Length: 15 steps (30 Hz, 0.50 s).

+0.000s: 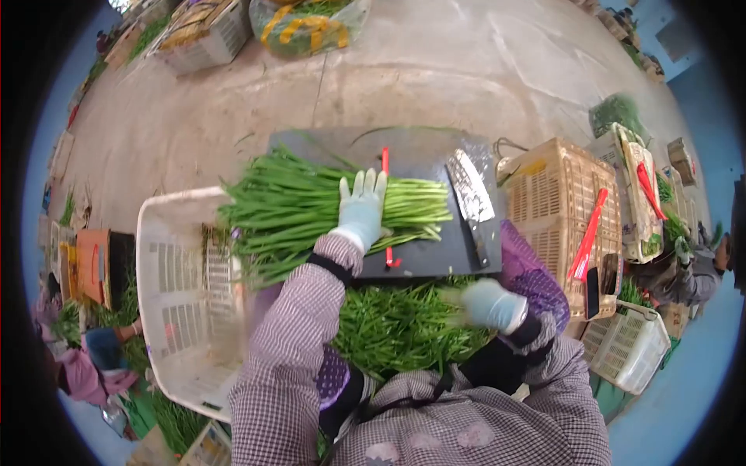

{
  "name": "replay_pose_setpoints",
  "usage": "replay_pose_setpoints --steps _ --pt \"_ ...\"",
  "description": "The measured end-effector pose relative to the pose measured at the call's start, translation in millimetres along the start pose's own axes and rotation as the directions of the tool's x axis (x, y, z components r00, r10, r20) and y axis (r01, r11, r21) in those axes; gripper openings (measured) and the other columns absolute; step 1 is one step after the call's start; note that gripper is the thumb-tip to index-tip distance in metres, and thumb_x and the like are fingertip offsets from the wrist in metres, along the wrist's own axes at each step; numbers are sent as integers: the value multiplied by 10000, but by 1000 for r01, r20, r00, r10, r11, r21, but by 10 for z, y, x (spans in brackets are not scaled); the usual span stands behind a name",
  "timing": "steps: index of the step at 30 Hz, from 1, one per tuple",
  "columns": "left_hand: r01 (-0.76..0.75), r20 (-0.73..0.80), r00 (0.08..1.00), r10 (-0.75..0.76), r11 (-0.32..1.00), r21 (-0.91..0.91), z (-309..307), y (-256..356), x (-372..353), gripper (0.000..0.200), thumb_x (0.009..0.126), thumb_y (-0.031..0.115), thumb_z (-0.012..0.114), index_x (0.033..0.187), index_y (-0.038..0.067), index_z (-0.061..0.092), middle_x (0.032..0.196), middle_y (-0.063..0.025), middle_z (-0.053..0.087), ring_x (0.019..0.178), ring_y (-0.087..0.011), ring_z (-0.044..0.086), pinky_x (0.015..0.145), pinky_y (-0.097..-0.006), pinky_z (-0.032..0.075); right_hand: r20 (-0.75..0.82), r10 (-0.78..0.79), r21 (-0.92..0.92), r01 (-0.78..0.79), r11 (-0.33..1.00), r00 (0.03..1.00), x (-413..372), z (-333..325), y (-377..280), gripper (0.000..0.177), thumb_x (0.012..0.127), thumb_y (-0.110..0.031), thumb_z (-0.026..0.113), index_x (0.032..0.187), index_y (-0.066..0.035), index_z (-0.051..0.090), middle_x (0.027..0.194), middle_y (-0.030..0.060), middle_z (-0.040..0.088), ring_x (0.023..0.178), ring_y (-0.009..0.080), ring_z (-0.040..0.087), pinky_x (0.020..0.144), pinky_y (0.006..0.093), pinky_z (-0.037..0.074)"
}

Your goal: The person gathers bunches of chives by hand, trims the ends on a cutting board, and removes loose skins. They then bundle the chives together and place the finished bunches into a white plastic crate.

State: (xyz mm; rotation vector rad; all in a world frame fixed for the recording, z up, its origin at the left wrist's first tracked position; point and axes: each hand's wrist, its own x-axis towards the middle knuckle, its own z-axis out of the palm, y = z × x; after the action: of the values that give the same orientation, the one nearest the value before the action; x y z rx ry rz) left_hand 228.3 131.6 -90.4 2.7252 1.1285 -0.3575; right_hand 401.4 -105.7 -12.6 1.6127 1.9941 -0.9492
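Note:
My left hand [362, 208], in a pale glove, lies flat with fingers stretched over a thick bunch of green chives [295, 203]. The bunch rests crosswise on a dark board [420, 256], its pale cut ends pointing right. A red strip [385, 161] passes beneath the bunch and shows at both sides. To the right on the board lies a knife [471, 190] with a broad, shiny blade and dark handle. My right hand [494, 305], also gloved, is over the right side of a loose heap of greens [408, 322] at my lap; its fingers are smeared by motion.
A white plastic basket [148, 272] stands left of the board. At right, a tan crate [536, 182] carries red strips [588, 233] and a phone [593, 291]. A bag of greens [309, 27] sits beyond the board. Another person [691, 272] is at far right, another [85, 373] at left.

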Motion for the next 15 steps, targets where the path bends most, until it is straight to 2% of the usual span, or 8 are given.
replay_pose_setpoints --steps 3,4,6,7,10,12,13,15 --pt "-77 -19 997 77 997 -11 -157 -66 -132 1345 698 579 894 1674 59 131 1726 -189 218 1600 -370 198 1269 -611 148 -318 35 486 131 864 947 -25 243 -264 349 948 -357 723 1121 -54 734 947 181 732 881 356 733 810 413 589" --pt "-105 -12 994 105 994 6 -227 -87 -211 1344 704 590 883 1672 46 127 1725 -199 211 1600 -385 186 1266 -622 138 -319 14 480 149 865 948 111 363 -275 349 948 -357 723 1121 -54 734 947 181 732 881 356 733 810 413 589" --pt "-127 -23 992 127 992 -4 -373 -174 -393 1261 756 590 846 1663 33 169 1717 -212 228 1598 -394 189 1261 -629 149 -701 93 467 357 809 707 482 586 -260 273 940 -329 724 1000 -64 753 903 163 715 811 352 715 770 430 585" --pt "-103 -33 994 103 995 9 -478 -266 -523 1261 756 590 846 1663 33 169 1717 -212 228 1598 -394 189 1261 -629 149 -713 69 449 379 809 698 580 583 -259 273 940 -329 724 1000 -64 753 903 163 715 811 352 715 770 430 585" --pt "-134 -344 936 82 982 -130 -691 -758 -1224 963 894 533 742 1594 -3 354 1664 -252 326 1571 -413 254 1261 -605 184 -669 -4 -9 -2 1000 743 812 468 -201 202 939 -255 673 832 -85 698 836 144 687 739 347 703 700 470 573" --pt "-136 -531 847 -22 957 -257 -993 -1017 -1971 695 982 364 700 1505 -38 481 1560 -244 492 1484 -390 430 1238 -496 309 -633 -185 78 300 951 752 594 290 -298 243 958 -264 648 808 -74 671 836 144 678 769 385 692 706 477 569" --pt "-130 -549 812 -197 856 -500 -963 -1126 -2366 634 996 370 684 1466 -29 534 1495 -219 561 1389 -345 521 1169 -452 386 -590 -264 126 411 903 763 315 39 -478 209 959 -216 659 828 -53 669 853 144 666 831 384 687 732 463 565" --pt "-55 -507 733 -453 703 -709 -914 -1258 -3154 580 1010 375 669 1426 -20 588 1431 -193 629 1295 -300 611 1100 -408 464 -583 -285 435 589 681 761 -108 -324 -843 107 975 -113 663 997 -32 728 961 124 686 810 272 677 749 366 557"
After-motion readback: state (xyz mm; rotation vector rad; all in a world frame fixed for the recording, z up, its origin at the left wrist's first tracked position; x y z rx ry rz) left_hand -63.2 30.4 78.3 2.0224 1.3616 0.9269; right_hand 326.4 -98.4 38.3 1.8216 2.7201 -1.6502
